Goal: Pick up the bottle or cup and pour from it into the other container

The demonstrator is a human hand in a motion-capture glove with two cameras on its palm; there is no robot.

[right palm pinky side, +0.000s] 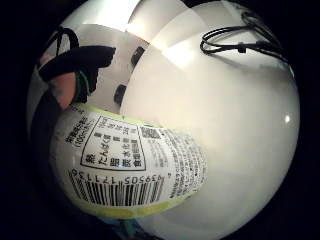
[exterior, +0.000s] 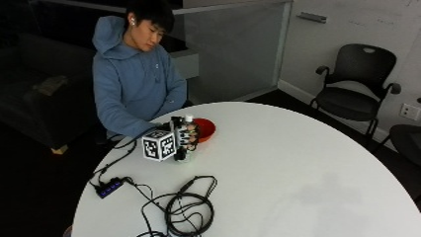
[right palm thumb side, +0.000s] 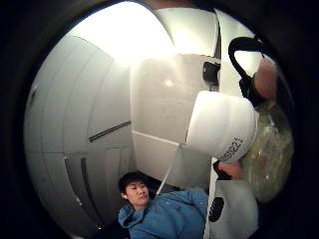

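Hand: the gloved right hand [exterior: 184,139] wraps its fingers round the bottle [exterior: 186,140], grasping it about the middle.
Bottle: upright, white cap [right palm thumb side: 222,125] on top; whether its base rests on the white desk [exterior: 296,168] or is just lifted I cannot tell.
Receiver: a red bowl [exterior: 202,129] sits on the desk just beside the bottle.
Done: the grasp looks made.
Left: the cap appears on, so opening, lifting, tilting over the bowl and pouring all seem ahead.

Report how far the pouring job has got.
Done: the gloved right hand grips the bottle, white cap on. In hand: the bottle stands upright beside the red bowl on the table. Left: uncapping, tilting, pouring into the bowl.
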